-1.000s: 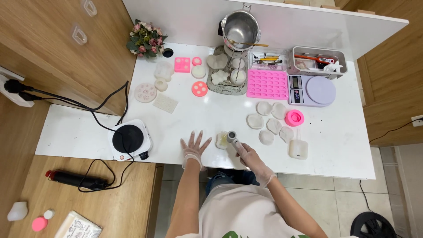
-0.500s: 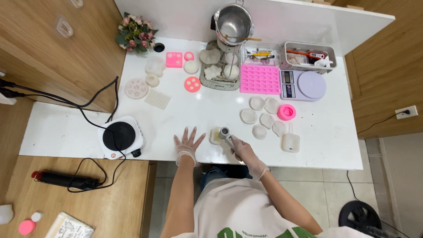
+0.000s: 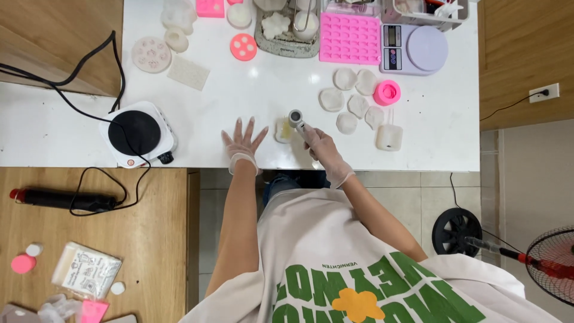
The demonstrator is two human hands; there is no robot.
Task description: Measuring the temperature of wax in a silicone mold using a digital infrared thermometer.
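Observation:
My left hand, in a thin clear glove, lies flat with fingers spread on the white table. My gloved right hand grips a grey handheld tool with a round nozzle. The nozzle sits right over a small pale mould with a yellowish centre, which lies between my two hands near the table's front edge.
A small black-topped hot plate with a black cable stands at left. Several pale round moulds, a pink round mould, a pink grid mould, a digital scale and a white cup lie at right. A fan stands on the floor.
The view has tilted down and closer, so the table sits higher in frame. Both hands keep the same places around the small mould.

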